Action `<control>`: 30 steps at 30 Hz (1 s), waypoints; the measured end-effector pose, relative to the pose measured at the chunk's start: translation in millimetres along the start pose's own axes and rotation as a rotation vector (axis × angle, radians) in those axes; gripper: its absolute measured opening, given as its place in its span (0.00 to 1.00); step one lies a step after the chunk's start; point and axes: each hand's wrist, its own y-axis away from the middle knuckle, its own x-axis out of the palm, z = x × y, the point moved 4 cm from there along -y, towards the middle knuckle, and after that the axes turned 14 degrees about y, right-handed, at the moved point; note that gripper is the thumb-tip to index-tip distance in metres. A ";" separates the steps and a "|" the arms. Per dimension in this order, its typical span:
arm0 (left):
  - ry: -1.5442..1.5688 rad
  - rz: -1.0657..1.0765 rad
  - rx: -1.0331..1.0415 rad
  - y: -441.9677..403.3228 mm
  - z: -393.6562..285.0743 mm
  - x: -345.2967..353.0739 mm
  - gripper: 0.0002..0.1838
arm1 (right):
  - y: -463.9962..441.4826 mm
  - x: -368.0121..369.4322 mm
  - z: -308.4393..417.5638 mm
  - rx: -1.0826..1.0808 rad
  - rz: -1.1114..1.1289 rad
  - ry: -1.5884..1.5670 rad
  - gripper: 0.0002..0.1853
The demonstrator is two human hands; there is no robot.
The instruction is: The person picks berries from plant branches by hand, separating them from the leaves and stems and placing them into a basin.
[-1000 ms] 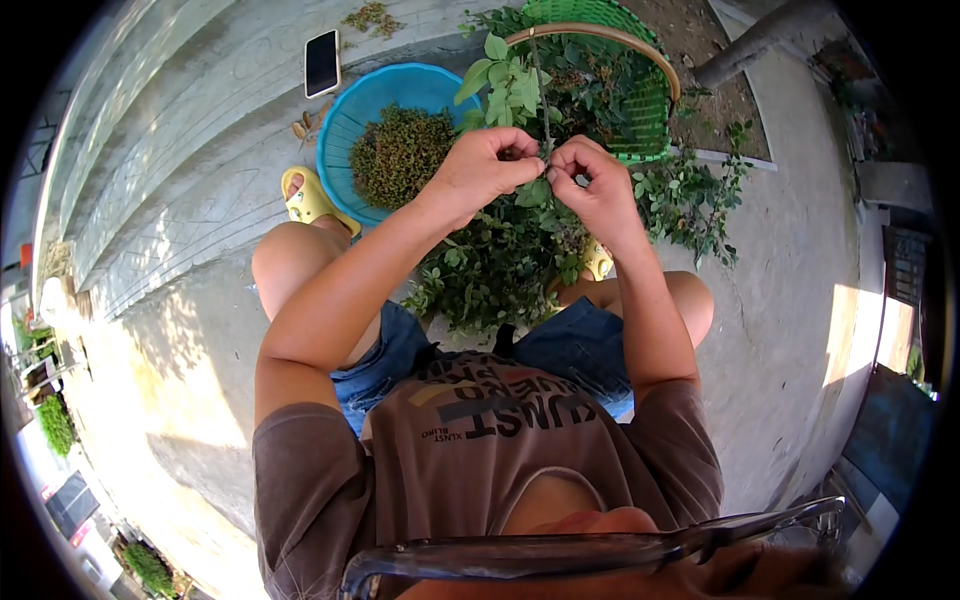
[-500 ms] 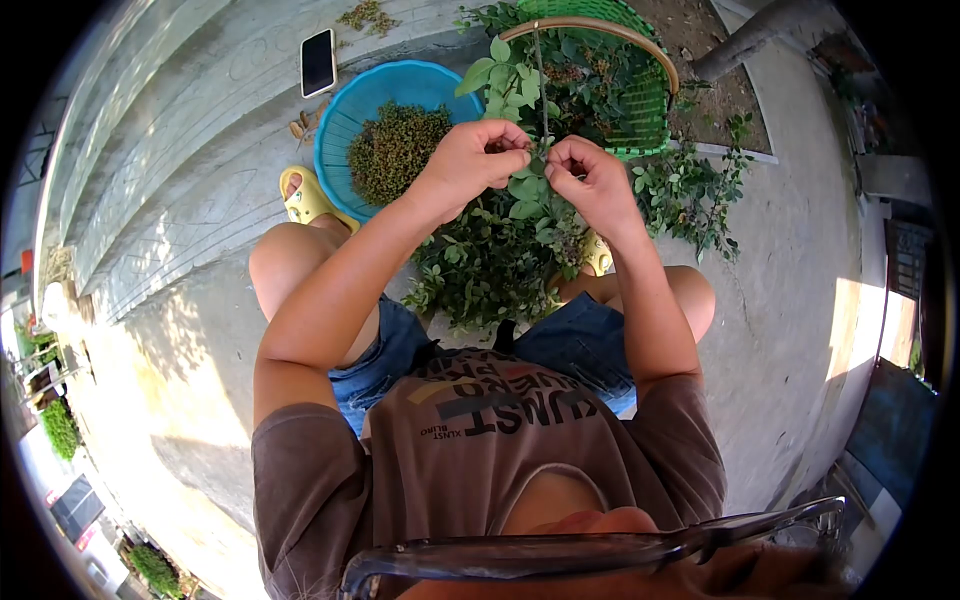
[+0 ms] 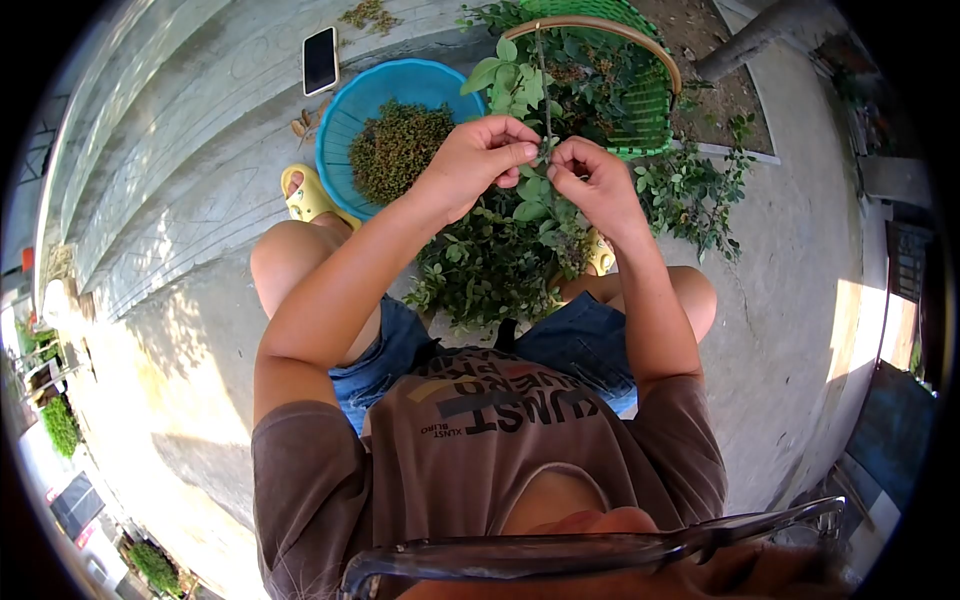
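Note:
My left hand [image 3: 482, 160] is closed in a pinch at the leafy branch [image 3: 546, 85], whose thin stem stands between my two hands. On the stem's other side my right hand [image 3: 595, 180] pinches too, its thumb and forefinger at the same branch. What lies right between the fingertips is too small to tell. A blue plastic basin [image 3: 335, 115] stands to the left, with a heap of small brownish-green berry clusters [image 3: 395, 150] in it. Cut leafy branches [image 3: 485, 265] lie below my hands, between my feet.
Behind my hands, a green woven basket [image 3: 650, 115] with a brown arched handle [image 3: 600, 25] holds more branches. A phone [image 3: 320, 62] lies on the concrete steps left of it. Further sprigs [image 3: 695, 195] rest on the ground at the right. My yellow slippers [image 3: 312, 195] flank the pile.
My left fingertips have shifted slightly at the stem, and the leaves by them have moved a little. My right hand stays almost in place. The whole view has drifted very slightly.

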 end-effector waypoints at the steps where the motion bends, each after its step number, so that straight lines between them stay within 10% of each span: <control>1: -0.201 -0.006 0.086 1.9 -4.7 2.3 0.07 | -0.1 0.0 -1.1 0.000 0.000 0.000 0.04; 13: -1.181 -0.149 0.844 21.5 -45.3 18.4 0.07 | 0.3 3.2 -25.1 0.094 0.012 -0.026 0.04; 15: -1.092 -0.179 0.758 22.0 -55.5 14.2 0.06 | 0.9 -2.8 -28.3 0.152 0.017 -0.161 0.05; 18: 0.168 -0.052 0.175 7.3 -41.1 -8.2 0.06 | -0.9 -8.1 -28.2 0.132 -0.001 -0.198 0.05; 30: 0.704 0.149 0.011 11.1 -34.0 7.8 0.28 | -3.7 -27.1 -26.8 0.161 -0.140 -0.286 0.03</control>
